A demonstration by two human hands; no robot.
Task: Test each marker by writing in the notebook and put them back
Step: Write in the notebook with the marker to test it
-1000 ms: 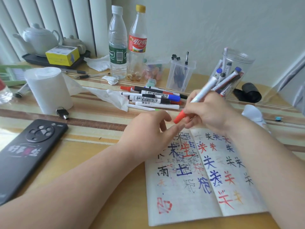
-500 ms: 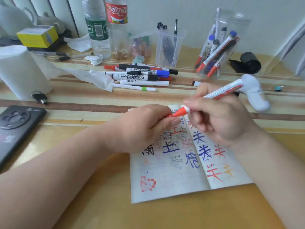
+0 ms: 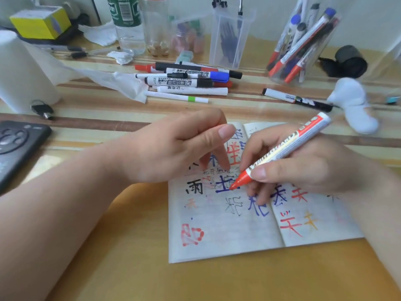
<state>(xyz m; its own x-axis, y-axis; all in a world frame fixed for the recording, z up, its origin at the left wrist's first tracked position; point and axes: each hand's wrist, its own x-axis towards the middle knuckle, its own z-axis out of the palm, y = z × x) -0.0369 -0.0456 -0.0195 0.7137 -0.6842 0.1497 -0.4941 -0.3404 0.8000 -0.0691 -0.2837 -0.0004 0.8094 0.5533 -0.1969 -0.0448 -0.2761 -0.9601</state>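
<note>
The open notebook (image 3: 217, 235) lies on the table, its pages covered with characters in red, blue and black. My right hand (image 3: 314, 170) grips a red whiteboard marker (image 3: 288, 144) in a writing hold, its red end down on the left page. Whether that end is capped I cannot tell. My left hand (image 3: 173, 148) rests beside it with its fingertips touching the upper left page and nothing visible in it. Several markers (image 3: 188, 81) lie in a pile behind the notebook. A clear jar (image 3: 303, 44) at the back right holds several more. One black marker (image 3: 295, 98) lies alone.
A black phone (image 3: 17, 144) and a key (image 3: 42, 109) sit at the left by a paper roll (image 3: 19, 72). Bottles (image 3: 128, 25) and a clear pen box (image 3: 230, 35) stand at the back. A white object (image 3: 353, 105) lies right of the notebook.
My right hand has brought the marker down from mid-air to the page. My left hand has come off the marker's red end and now touches the notebook. The view has tilted downward.
</note>
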